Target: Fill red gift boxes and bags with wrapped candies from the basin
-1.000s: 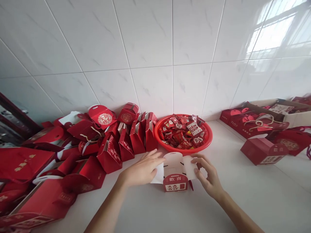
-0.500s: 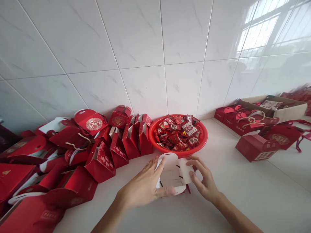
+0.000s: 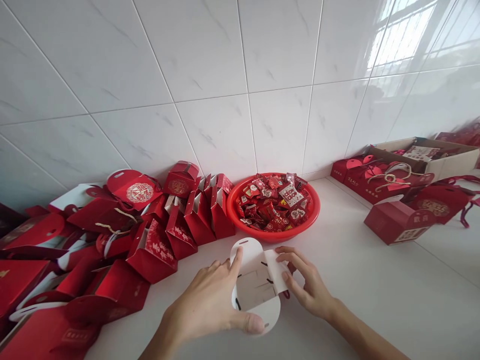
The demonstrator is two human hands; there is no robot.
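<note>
A small paper gift box [image 3: 255,290] stands on the counter before me, its white inside facing up and its rounded end flaps folded outward. Its bottom shows through the opening, with nothing in it. My left hand [image 3: 210,300] is spread along the box's left side. Its index finger lies on the back flap and its thumb on the front flap. At the right, my right hand [image 3: 309,282] pinches the white side flap [image 3: 276,272] between fingers and thumb. Dark cord ends poke through slots in the box walls.
Just behind the box, a red plastic basket [image 3: 315,215] holds wrapped candies [image 3: 270,205]. Many red gift boxes [image 3: 153,252] crowd the left side. To the right are a dark red box [image 3: 397,220], red bags [image 3: 375,182] and a cardboard carton [image 3: 457,162]. A tiled wall [image 3: 213,130] runs behind.
The box's front flap has swung outward and down under my left thumb, and the opening is wider. Both hands have stayed at the box, and the view has shifted slightly.
</note>
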